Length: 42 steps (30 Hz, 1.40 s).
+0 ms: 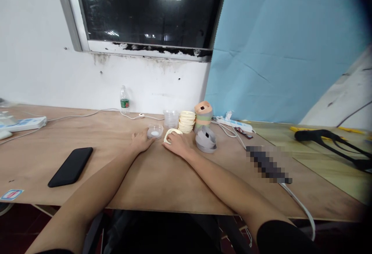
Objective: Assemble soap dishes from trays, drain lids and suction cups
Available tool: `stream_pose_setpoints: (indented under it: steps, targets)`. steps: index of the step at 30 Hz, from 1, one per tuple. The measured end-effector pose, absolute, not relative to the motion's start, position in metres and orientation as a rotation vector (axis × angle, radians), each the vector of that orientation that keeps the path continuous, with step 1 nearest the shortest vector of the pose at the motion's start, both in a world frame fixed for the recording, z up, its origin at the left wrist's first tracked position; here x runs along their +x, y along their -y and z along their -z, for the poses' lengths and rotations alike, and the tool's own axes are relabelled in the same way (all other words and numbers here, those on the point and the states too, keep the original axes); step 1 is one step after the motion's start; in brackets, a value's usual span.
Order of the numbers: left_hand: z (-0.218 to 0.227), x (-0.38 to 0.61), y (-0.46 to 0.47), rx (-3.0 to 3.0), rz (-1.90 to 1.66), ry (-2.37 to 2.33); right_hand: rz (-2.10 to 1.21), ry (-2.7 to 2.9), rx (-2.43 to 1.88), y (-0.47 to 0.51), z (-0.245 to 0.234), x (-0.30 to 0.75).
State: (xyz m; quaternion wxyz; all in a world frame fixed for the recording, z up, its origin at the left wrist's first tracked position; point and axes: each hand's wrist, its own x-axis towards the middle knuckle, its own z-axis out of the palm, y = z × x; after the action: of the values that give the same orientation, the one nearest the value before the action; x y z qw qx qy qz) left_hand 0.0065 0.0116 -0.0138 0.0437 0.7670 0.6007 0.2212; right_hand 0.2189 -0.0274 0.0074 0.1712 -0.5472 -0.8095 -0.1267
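My left hand (141, 140) rests on the wooden table (151, 176), its fingertips touching a small clear plastic cup (155, 131) with something white inside. My right hand (178, 144) is closed on a cream-coloured ring-shaped lid (171, 132), tilted up just right of the clear cup. Behind it stands a stack of cream lids (186, 121) and a stack of clear cups (171, 118). To the right is a stack of orange, green and grey containers (203, 115), with one grey container (205, 140) lying tipped on the table.
A black phone (71, 166) lies at the left. A water bottle (124, 99) stands by the wall. White power strips (24, 123) (235, 123) and cables run along the back. A black tool (328, 139) lies at the far right.
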Motion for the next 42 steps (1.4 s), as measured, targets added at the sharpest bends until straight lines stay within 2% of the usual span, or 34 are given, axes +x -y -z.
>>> stream_pose_setpoints:
  steps: [23, 42]
  targets:
    - [0.0123, 0.0103, -0.0085, 2.321, -0.604, -1.847, 0.385, 2.221, -1.689, 0.0287, -0.0077, 0.2203]
    - [0.0083, 0.0088, -0.0106, 2.295, -0.704, -1.769, 0.318, 2.219, -1.650, 0.0253, -0.0064, 0.2244]
